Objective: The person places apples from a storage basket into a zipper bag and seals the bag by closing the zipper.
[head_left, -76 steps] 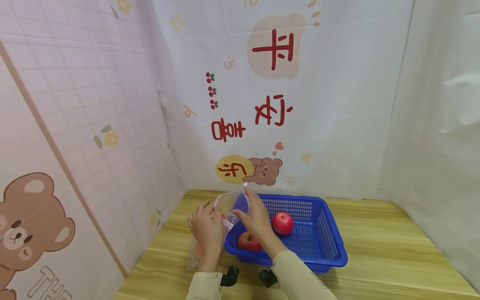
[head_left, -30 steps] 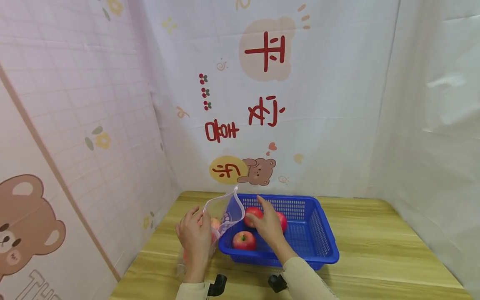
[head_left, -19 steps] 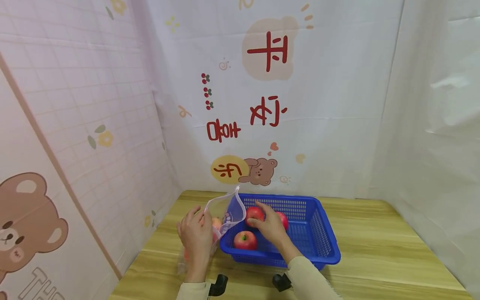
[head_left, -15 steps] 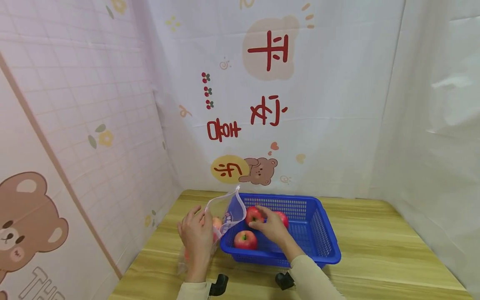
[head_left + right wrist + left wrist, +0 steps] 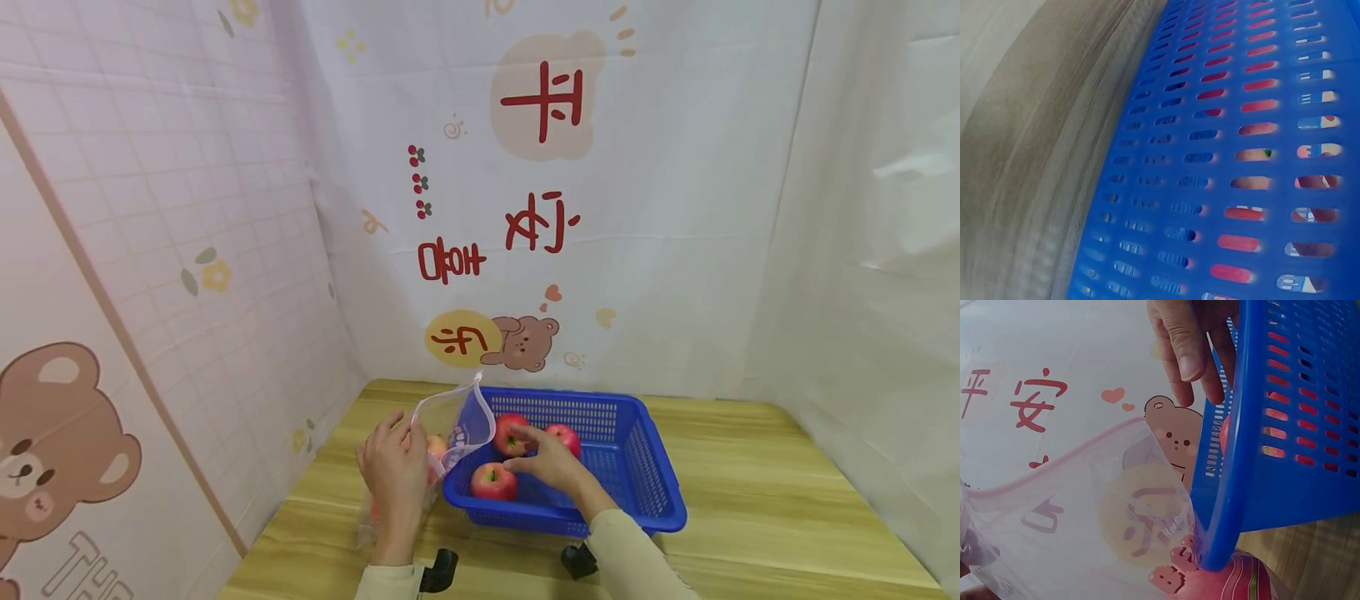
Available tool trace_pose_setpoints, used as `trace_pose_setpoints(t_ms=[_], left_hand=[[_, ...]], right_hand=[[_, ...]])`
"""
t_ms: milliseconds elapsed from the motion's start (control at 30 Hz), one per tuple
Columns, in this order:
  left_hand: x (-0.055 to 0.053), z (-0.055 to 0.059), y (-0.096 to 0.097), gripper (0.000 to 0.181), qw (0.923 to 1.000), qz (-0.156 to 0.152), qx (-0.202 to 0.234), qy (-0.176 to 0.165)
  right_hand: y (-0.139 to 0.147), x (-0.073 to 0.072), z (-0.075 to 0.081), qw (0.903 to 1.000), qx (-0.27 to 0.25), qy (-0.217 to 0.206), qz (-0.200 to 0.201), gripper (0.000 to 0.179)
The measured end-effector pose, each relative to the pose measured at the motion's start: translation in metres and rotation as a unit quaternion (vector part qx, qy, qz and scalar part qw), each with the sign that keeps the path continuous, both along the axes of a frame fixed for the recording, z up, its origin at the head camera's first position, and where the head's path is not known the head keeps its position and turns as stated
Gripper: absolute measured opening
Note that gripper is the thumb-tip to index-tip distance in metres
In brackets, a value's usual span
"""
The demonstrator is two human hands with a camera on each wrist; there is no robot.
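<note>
My left hand (image 5: 393,467) grips the near edge of a clear zip bag (image 5: 442,412) with a white rim and pink print. The bag's mouth stands open beside the blue basket, and red and pale orange fruit (image 5: 436,447) shows inside it. Over the basket, my right hand (image 5: 558,462) holds nothing; its loosely bent fingers are close to an apple (image 5: 510,432) at the back left. Another apple (image 5: 493,483) lies at the front left, and a third apple (image 5: 564,437) is partly behind the hand. In the left wrist view, the right hand's fingers (image 5: 1185,347) hang relaxed above the basket's rim.
The blue slotted basket (image 5: 656,454) stands on a wood-grain table (image 5: 772,483). Its slotted wall (image 5: 1204,156) fills much of the right wrist view, with red fruit behind the slots. A printed cloth backdrop (image 5: 675,208) encloses the table at the back and sides.
My right hand has left the bag's mouth and moved right over the basket. It reached the back-left apple, then drew slightly away from it. My left hand has stayed on the bag.
</note>
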State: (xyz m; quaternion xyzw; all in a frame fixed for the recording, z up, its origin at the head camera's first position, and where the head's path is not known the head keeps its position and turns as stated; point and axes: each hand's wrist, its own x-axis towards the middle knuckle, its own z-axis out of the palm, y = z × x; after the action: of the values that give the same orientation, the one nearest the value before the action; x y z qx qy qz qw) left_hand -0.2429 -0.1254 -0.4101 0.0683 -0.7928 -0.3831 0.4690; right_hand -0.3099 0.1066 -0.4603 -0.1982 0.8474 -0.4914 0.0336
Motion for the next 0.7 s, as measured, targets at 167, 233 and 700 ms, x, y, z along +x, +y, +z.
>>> trace_pose_setpoints(t_ms=[167,233,700], left_hand=[[-0.0004,-0.0007,-0.0015,0.018,1.0000,-0.006,0.002,-0.005],[-0.0002,-0.0009,-0.0022,0.018,0.9999,-0.006,0.003,-0.010],[0.0005,0.0004,-0.0028,0.018,0.9999,-0.003,0.009,-0.003]], right_hand=[[-0.0021,-0.0023,-0.0027,0.9998,0.018,-0.004,0.005,0.073],[-0.0024,-0.0028,-0.0038,0.9997,0.023,-0.006,0.011,0.073],[-0.0036,-0.0047,-0.0086,0.9981,0.040,-0.013,0.045,0.070]])
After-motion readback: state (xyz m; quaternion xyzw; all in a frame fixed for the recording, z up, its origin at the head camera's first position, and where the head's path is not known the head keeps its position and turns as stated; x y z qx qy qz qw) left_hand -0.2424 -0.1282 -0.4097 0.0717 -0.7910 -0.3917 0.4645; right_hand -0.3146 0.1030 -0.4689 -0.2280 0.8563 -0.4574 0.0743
